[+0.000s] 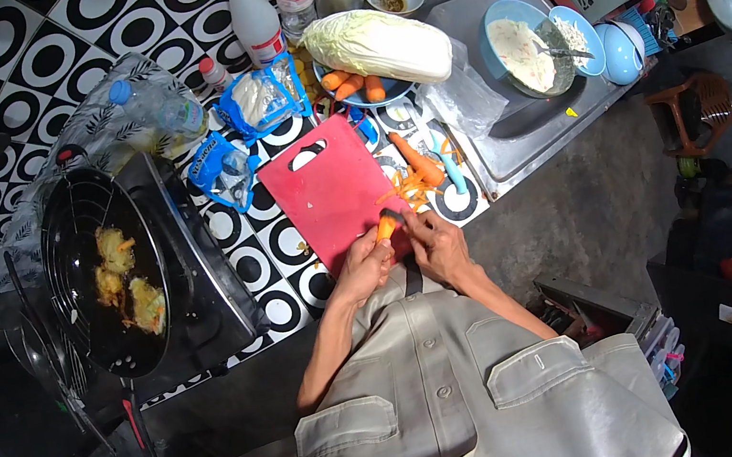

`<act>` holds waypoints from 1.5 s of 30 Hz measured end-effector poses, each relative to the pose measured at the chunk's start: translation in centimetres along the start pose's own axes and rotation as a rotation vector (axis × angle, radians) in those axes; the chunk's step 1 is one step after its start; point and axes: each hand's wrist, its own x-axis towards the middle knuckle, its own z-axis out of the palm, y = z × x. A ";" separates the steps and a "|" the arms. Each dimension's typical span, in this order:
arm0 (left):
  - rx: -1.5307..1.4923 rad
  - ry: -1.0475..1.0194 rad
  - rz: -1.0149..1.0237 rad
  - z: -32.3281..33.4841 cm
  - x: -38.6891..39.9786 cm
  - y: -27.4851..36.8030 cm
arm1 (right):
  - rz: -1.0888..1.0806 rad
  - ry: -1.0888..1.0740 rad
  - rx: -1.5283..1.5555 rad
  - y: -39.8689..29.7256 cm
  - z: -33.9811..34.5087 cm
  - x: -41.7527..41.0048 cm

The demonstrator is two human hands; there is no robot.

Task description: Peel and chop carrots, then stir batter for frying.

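Note:
My left hand (366,262) grips a short orange carrot (387,226) over the near end of the red cutting board (334,187). My right hand (438,245) is closed on a small dark tool (396,215) pressed to the carrot's tip; the fingers hide most of it, so its kind is unclear. Carrot peelings (419,189) are heaped beside the board's right edge. Among them lie a whole carrot (417,158) and a light-blue-handled utensil (450,167).
To the left, fritters (148,305) sit in oil in a wok (158,263) on a stove. Behind the board are blue packets (257,101) and a napa cabbage (379,45) over carrots (349,86). A batter bowl (493,40) stands at the sink (508,168).

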 end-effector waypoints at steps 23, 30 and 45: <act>-0.135 0.061 0.044 0.3 0.2 0.4 | 0.097 -0.012 0.273 -2.6 -1.8 1.7; 0.034 0.140 0.135 0.4 0.8 -0.6 | 0.129 -0.014 0.117 -1.0 0.4 0.6; -0.177 0.061 0.003 1.1 1.0 1.4 | 0.062 0.002 0.085 -1.4 -1.0 1.0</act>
